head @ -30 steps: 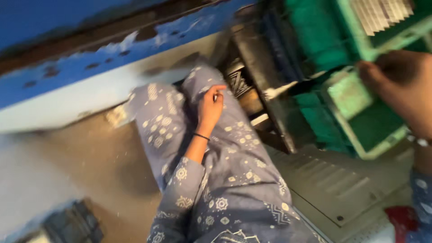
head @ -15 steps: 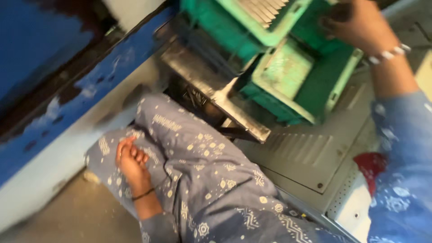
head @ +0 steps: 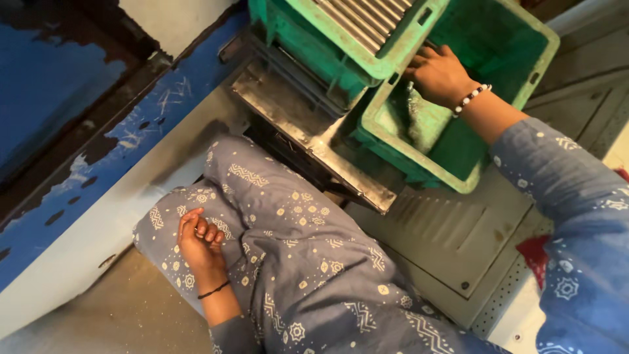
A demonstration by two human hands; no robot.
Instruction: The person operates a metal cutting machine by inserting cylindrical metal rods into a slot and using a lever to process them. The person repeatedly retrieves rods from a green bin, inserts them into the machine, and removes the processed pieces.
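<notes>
Well left of the green crate (head: 517,59), a scuffed blue wall (head: 59,85). Below-left of the crate, a bent leg in blue-grey patterned cloth (head: 295,262); just below it, a grey louvred metal panel (head: 445,229). Sits tilted, the crate, open side up, its left rim tucked under a second green crate (head: 314,39) carrying a ribbed metal grille (head: 367,23), with a worn metal ledge (head: 308,141) just beside its lower-left corner.

Compared with half a second ago: no longer up at the crate's top edge but down inside it, the right hand (head: 436,73). Reads as searching or gathering within the crate.

Right grip: fingers curled down, half closed, touching or just above a pale crumpled wad (head: 419,121) on the crate's floor; cannot tell whether anything is actually held. Left hand (head: 196,236): well apart from the crate, unmoved on the knee, loosely curled, holding nothing.

Beaded bracelet (head: 473,98) at the crate's middle; thin black band (head: 213,290) on the left wrist.
</notes>
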